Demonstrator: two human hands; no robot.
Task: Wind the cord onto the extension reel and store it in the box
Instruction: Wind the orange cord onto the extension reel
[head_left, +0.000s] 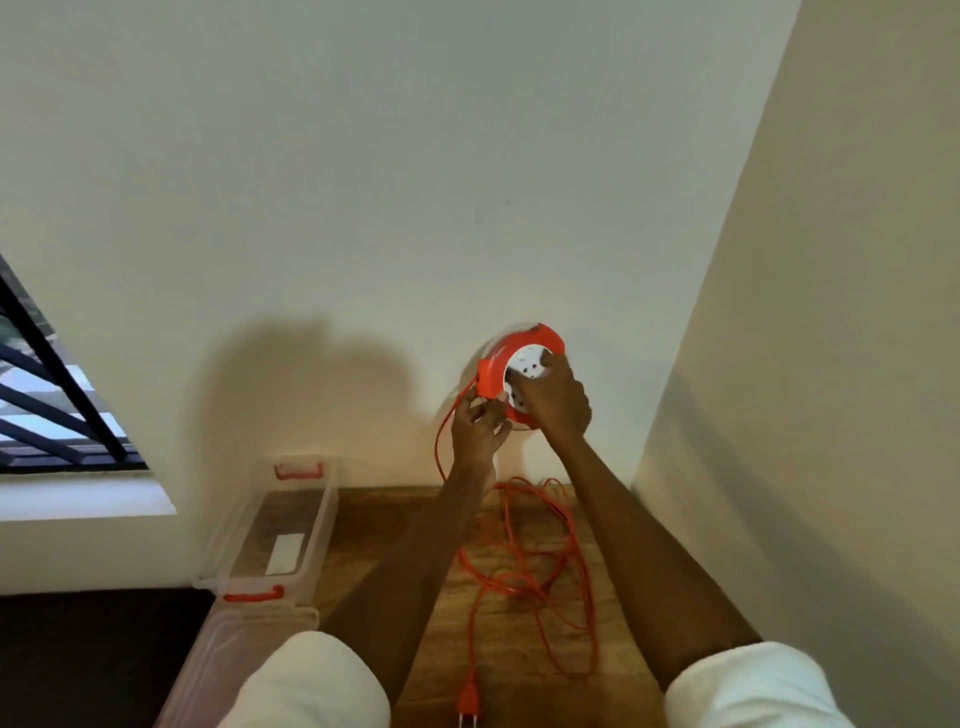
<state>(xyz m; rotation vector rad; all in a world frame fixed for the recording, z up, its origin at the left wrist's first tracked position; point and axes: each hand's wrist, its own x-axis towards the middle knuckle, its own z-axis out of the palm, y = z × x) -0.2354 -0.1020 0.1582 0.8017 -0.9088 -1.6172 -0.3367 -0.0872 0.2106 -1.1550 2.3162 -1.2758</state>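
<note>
While both arms reach forward and up, the right hand (556, 402) wraps over the white socket face of the extension reel (522, 371), fingers curled on its rim, and the left hand (475, 423) pinches the cord (524, 577) just below the reel's orange feed block. Reel is held raised in front of the wall (363, 182), above the far edge of the wooden table (374, 525). Handling guess: reel is rigid plastic and looks light, best held by rim or hub; cord is thin, soft and floppy, likely to kink or snag, so guiding it close to the feed slot makes sense. Most of the cord lies in loose tangled loops on the table between the forearms, with the plug (467, 699) at the near edge, so winding looks barely begun. Forearms are bare, white sleeves (306, 686) near the camera, wrists bent toward each other. Left of the arms, an open clear box (319, 525) with orange latches sits on the table, its lid (234, 654) nearer. Barred window (47, 384) far left.
</note>
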